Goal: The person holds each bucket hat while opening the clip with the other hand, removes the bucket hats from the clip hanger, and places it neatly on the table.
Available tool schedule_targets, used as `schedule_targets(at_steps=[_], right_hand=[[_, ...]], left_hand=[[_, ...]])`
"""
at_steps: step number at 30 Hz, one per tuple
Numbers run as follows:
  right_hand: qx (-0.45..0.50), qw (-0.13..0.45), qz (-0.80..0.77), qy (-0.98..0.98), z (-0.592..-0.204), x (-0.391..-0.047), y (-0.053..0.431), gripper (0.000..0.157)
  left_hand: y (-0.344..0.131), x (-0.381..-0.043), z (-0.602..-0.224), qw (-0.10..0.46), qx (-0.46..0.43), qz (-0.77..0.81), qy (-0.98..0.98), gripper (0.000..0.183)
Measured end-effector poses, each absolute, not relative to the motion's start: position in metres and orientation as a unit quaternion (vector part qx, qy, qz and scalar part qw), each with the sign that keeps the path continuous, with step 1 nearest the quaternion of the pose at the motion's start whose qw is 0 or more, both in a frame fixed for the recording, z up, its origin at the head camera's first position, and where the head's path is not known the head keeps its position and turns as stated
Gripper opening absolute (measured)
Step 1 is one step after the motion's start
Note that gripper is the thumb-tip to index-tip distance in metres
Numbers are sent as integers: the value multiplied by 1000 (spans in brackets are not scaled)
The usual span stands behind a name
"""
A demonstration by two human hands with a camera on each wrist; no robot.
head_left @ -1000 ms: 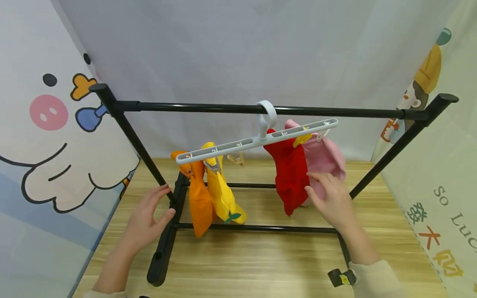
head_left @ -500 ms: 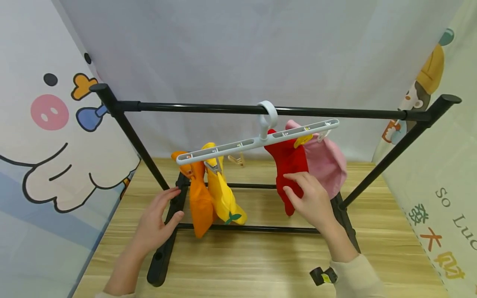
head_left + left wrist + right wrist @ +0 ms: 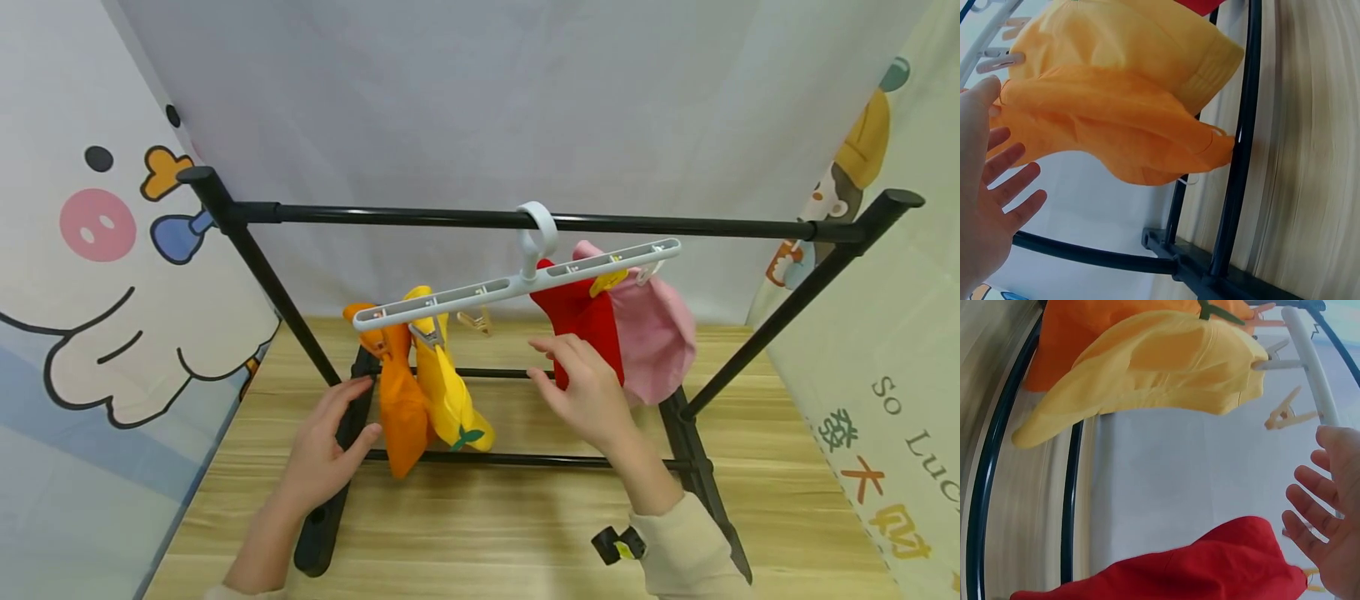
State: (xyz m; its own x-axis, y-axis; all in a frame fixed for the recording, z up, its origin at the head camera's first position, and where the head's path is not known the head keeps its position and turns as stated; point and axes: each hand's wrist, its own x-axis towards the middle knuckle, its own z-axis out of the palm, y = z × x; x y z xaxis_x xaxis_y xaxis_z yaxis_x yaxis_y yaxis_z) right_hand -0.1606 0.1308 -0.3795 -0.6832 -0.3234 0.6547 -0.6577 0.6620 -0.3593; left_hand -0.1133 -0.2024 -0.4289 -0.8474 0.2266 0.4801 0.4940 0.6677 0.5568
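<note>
Fingers spread and empty, a person's right hand [image 3: 588, 392] has slid leftward over the past second from the pink cap [image 3: 658, 333] to overlap the red cap [image 3: 577, 304] in the head view. The left hand [image 3: 324, 450], also empty with fingers parted, has edged from the black rack [image 3: 405, 218] toward the orange cap [image 3: 403, 408]. All three caps and a yellow cap [image 3: 444, 387] hang clipped to the white hanger [image 3: 517, 285], little changed.
</note>
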Motion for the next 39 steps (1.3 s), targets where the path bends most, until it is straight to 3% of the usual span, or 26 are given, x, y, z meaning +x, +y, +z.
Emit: schedule_targets(at_steps=[22, 30, 39], right_hand=[[345, 273, 293, -849, -366, -156, 59, 33], [354, 264, 296, -847, -360, -153, 36, 34], [357, 263, 299, -845, -355, -150, 17, 39]], left_hand=[[-185, -116, -443, 212, -230, -378, -871, 64], [-177, -117, -447, 264, -223, -367, -864, 58], [-175, -114, -447, 258, -221, -391, -855, 39]])
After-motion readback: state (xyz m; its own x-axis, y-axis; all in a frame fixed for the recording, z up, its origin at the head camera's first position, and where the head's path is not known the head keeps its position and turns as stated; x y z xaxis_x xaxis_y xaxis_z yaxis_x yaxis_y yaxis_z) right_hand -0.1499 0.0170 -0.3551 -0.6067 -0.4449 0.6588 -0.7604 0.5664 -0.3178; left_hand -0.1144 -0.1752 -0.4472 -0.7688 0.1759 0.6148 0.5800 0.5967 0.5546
